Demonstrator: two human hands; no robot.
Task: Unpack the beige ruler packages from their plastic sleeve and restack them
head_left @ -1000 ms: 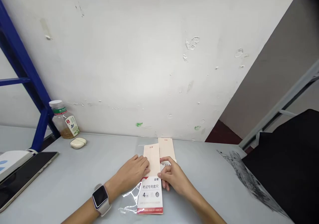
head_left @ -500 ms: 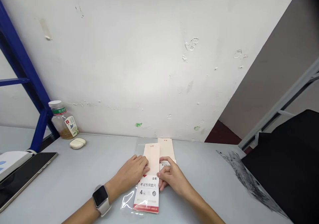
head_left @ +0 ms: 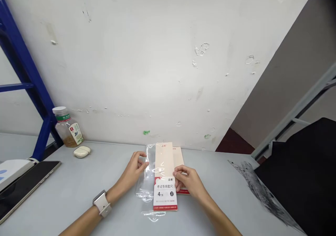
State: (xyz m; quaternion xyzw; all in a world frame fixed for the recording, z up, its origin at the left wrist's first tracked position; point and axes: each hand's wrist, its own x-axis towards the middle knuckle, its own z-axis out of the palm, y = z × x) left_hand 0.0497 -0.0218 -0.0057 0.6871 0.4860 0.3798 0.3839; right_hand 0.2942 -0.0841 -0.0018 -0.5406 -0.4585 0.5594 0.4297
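Two hands, left (head_left: 133, 167) and right (head_left: 187, 181), at a ruler-set pack (head_left: 165, 180) and a clear plastic sleeve (head_left: 145, 180)

Both forearms reach in from the bottom of the view and angle toward each other, with the hands well apart on either side of the pack. The left hand sits beside the sleeve, its fingers curled and thumb raised, and the fingertips pinch the sleeve's left edge. A white-strapped wristwatch (head_left: 102, 203) circles the left wrist, with its face turned out of view. The right hand lies low over the pack's right side, its fingers bent and closed against that edge.

The pack lies flat on a pale grey table (head_left: 78, 183), its long axis running almost straight away from the person. Its cream end points toward the wall (head_left: 131, 61), and its white-and-red label end points toward the person. The label reads 考试专用套尺. A second pack (head_left: 179, 160) lies beneath and to the right, mostly covered, with a strip of red showing near the right hand. The sleeve lies lengthwise along the pack's left side, and glare on the cream face suggests that film overlaps it; how far is hard to tell.

Farther left, a bottle of amber liquid (head_left: 67, 131) stands beside a small cream case (head_left: 82, 152), and a tablet (head_left: 26, 190) lies at the table's left edge.
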